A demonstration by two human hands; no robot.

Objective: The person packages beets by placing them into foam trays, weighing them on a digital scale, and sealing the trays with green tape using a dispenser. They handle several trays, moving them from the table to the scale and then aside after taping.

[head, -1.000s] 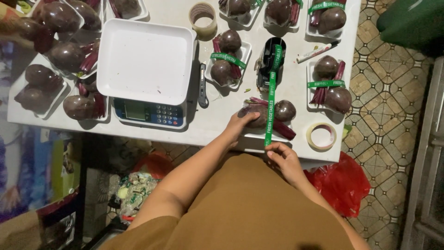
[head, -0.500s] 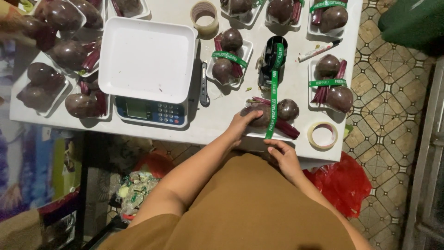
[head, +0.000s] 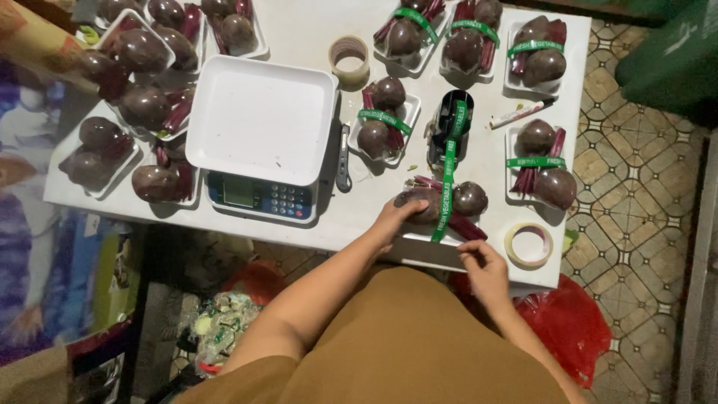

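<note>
A white scale (head: 262, 120) sits beside a marker (head: 521, 114).

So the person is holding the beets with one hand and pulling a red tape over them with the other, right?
Not quite: the tape is green, not red. The head view shows the left hand holding the beets on their tray while the right hand pulls the tape over them from the black dispenser.
</note>
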